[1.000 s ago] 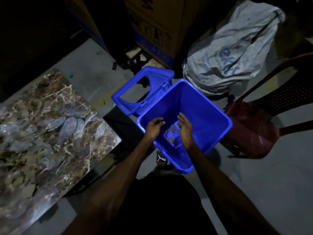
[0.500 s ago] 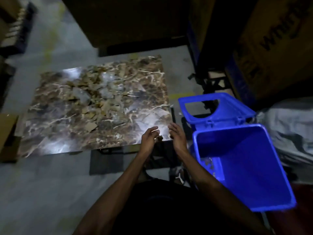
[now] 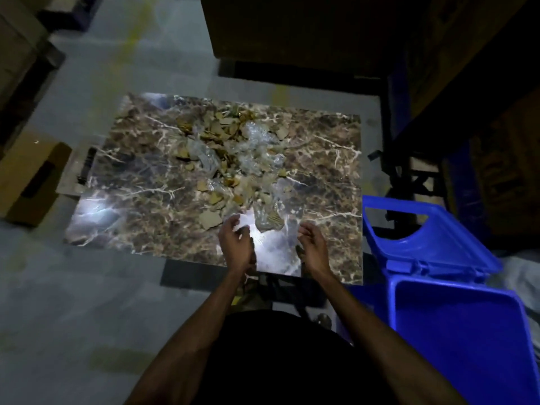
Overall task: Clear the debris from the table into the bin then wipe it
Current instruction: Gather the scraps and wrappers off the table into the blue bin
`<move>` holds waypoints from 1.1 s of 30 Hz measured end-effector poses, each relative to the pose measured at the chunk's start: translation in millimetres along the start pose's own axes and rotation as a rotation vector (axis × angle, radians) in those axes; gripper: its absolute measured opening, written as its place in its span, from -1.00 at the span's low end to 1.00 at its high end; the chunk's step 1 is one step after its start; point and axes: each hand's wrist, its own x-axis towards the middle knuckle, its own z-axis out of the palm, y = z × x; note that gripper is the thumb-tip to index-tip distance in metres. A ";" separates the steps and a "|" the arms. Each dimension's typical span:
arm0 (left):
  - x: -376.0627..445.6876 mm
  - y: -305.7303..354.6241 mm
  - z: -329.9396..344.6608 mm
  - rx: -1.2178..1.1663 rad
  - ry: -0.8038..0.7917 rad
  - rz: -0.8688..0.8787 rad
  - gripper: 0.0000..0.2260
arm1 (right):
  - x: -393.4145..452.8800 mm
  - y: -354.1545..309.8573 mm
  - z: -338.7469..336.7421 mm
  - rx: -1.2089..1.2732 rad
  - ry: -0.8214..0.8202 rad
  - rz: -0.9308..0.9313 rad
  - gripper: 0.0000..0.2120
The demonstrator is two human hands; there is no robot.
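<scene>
A marble-patterned table (image 3: 140,206) carries a heap of debris (image 3: 233,153): torn cardboard scraps and crumpled clear plastic, spread over its middle and far part. My left hand (image 3: 236,244) and my right hand (image 3: 312,247) hover over the table's near edge, fingers loosely curved, holding nothing. A crumpled plastic piece (image 3: 266,217) lies between them, just beyond the fingertips. The blue bin (image 3: 455,340) stands open on the floor at my right, its swing lid (image 3: 423,238) flipped back toward the table.
Large cardboard boxes (image 3: 292,27) stand behind the table and at the right. A smaller brown box (image 3: 29,182) lies on the floor to the left. A dark metal frame (image 3: 409,176) sits between table and right-hand boxes. Grey concrete floor surrounds the table.
My hands left the bin, where they dropped plastic, and swung left to the table. They now reach further over its near edge, spread apart around the nearest plastic piece.
</scene>
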 end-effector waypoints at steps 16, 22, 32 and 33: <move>88.6 -39.2 17.9 0.119 -0.011 0.062 -0.48 | 90.1 -16.2 121.2 -0.436 -0.074 -0.285 -0.45; 73.9 -10.1 53.7 -0.046 -0.163 0.056 -0.48 | 82.2 -12.0 145.0 -0.210 -0.022 -0.283 -0.54; 67.9 23.4 60.3 -0.441 -0.200 -0.130 -0.57 | 79.0 -33.2 147.0 0.064 -0.166 -0.172 -0.56; 62.5 26.4 58.9 -0.398 -0.244 -0.125 -0.56 | 75.6 -36.5 145.7 0.100 -0.166 -0.164 -0.57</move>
